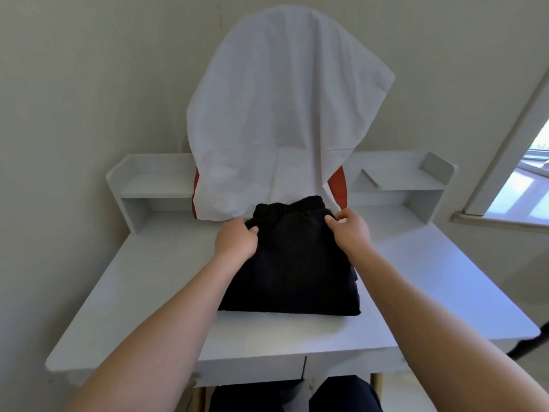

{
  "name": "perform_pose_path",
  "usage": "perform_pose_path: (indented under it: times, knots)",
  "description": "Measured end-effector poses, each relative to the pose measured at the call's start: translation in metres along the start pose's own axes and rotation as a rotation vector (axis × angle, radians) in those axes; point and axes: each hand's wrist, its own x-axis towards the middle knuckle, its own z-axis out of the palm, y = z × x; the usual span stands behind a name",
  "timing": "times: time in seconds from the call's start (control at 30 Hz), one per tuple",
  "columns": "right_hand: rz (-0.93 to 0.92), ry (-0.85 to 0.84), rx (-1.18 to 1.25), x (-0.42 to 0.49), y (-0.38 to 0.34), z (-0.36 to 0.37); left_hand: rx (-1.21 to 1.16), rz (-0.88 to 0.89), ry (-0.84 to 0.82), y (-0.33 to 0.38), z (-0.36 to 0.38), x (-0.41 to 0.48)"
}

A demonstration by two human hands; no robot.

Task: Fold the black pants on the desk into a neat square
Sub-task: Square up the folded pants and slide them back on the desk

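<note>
The black pants (292, 263) lie folded into a thick, roughly square stack in the middle of the white desk (133, 278), with the elastic waistband at the far edge. My left hand (236, 240) pinches the far left corner of the top layer. My right hand (349, 230) pinches the far right corner. Both hands hold the cloth just below the waistband, and the near edge of the stack rests flat on the desk.
A white cloth (276, 114) drapes over a tall red-edged object standing at the back of the desk, just behind the pants. Low white shelves (154, 182) flank it on both sides. A window (523, 188) is at the right. My dark-clothed legs (341, 394) show under the desk.
</note>
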Motion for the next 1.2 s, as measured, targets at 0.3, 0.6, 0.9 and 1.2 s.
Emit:
perform_pose_path:
  times: [0.3, 0.6, 0.9, 1.2]
  knots:
    - [-0.057, 0.013, -0.063, 0.011, 0.024, 0.021, -0.293, -0.043, 0.126, -0.023, 0.006, -0.006]
    - [0.047, -0.118, -0.158, 0.030, -0.007, 0.014, -0.446, -0.220, -0.129, 0.010, -0.016, 0.029]
    - [-0.182, -0.167, -0.140, 0.046, -0.005, 0.025, -0.063, -0.063, -0.072, 0.013, -0.004, 0.042]
    - [-0.198, -0.164, -0.217, 0.060, 0.014, 0.039, -0.120, 0.027, 0.115, -0.019, 0.011, 0.038]
